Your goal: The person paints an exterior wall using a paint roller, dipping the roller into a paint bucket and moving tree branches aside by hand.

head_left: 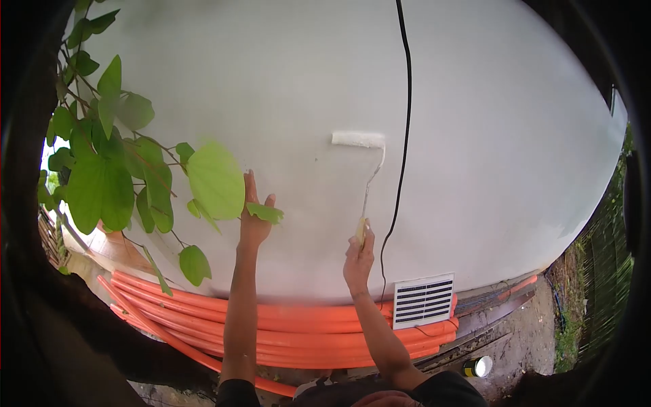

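Observation:
My right hand [359, 261] is wrapped round the handle of a paint roller [359, 140]. The roller's white sleeve lies level against the pale wall [305, 81], left of a black cable [407, 88] that hangs down the wall. My left hand [255, 220] is raised at the wall beside a leafy branch, its fingers stretched out and partly covered by green leaves [217, 180]. A small leaf [264, 213] crosses in front of its palm.
Orange pipes [298, 339] run along the wall's foot. A white panel with dark slats [424, 301] leans there on the right. On the ground stands a can [478, 367]. Leafy twigs [102, 186] hang at the left.

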A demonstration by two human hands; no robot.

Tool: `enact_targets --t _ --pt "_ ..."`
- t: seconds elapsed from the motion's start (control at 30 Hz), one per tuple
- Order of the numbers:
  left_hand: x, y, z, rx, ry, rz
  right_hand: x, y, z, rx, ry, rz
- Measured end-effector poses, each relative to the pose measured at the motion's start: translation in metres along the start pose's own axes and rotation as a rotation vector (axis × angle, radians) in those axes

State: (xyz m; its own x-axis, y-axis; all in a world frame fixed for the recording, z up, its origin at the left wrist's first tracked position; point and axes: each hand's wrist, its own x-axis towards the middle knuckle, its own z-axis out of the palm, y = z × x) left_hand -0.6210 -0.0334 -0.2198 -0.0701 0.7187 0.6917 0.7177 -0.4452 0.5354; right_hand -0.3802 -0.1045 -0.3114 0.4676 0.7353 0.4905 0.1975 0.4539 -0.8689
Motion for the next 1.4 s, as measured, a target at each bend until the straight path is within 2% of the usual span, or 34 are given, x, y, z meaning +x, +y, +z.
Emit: enact_targets --t 0.07,0.17,0.23,0.27,0.33,0.4,0.47,0.53,0.67,0.73,0.9,0.97,1.17,1.27,1.4 --pt "0.046 -0.009 0.004 -0.043 0.126 -0.105 0.04 -0.022 0.017 -0.072 0.055 -0.123" --pt "0.082 -0.001 -0.006 -0.015 -0.072 -0.474 0.099 -0.069 0.04 -0.137 0.147 -0.308" --pt "0.091 -0.013 0.002 0.081 -0.103 -0.459 0.124 -0.131 0.046 -0.036 0.133 -0.237" --pt "0.092 -0.022 0.004 0.077 -0.113 -0.436 0.133 -0.168 0.044 0.076 0.065 -0.112" --pt "0.092 -0.04 0.005 0.013 -0.129 -0.374 0.175 -0.176 0.051 0.038 0.128 -0.269" --pt "0.093 -0.048 0.005 -0.053 -0.143 -0.314 0.197 -0.218 0.045 0.032 0.099 -0.246" --pt "0.09 -0.055 0.004 -0.046 -0.142 -0.273 0.238 -0.227 0.048 -0.055 0.189 -0.384" --pt "0.088 -0.069 0.009 -0.01 -0.117 -0.211 0.27 -0.25 0.047 -0.067 0.206 -0.407" --pt "0.091 -0.044 0.002 0.044 -0.156 -0.344 0.314 -0.292 0.035 -0.192 0.269 -0.493" --pt "0.093 -0.043 0.004 0.047 -0.174 -0.403 0.328 -0.307 0.029 -0.145 0.213 -0.499" --pt "0.093 -0.045 0.002 0.057 -0.179 -0.404 0.311 -0.314 0.02 -0.122 0.137 -0.436" --pt "0.092 -0.044 0.003 0.064 -0.174 -0.399 0.294 -0.283 0.016 -0.17 0.14 -0.467" --pt "0.082 -0.013 -0.007 -0.072 -0.129 -0.38 0.2 -0.163 -0.009 -0.13 0.077 -0.351" --pt "0.081 -0.009 -0.008 -0.004 -0.16 -0.38 0.217 -0.175 -0.002 -0.131 0.09 -0.406" --pt "0.077 -0.018 -0.005 0.009 -0.154 -0.337 0.27 -0.254 0.017 -0.204 0.082 -0.395"
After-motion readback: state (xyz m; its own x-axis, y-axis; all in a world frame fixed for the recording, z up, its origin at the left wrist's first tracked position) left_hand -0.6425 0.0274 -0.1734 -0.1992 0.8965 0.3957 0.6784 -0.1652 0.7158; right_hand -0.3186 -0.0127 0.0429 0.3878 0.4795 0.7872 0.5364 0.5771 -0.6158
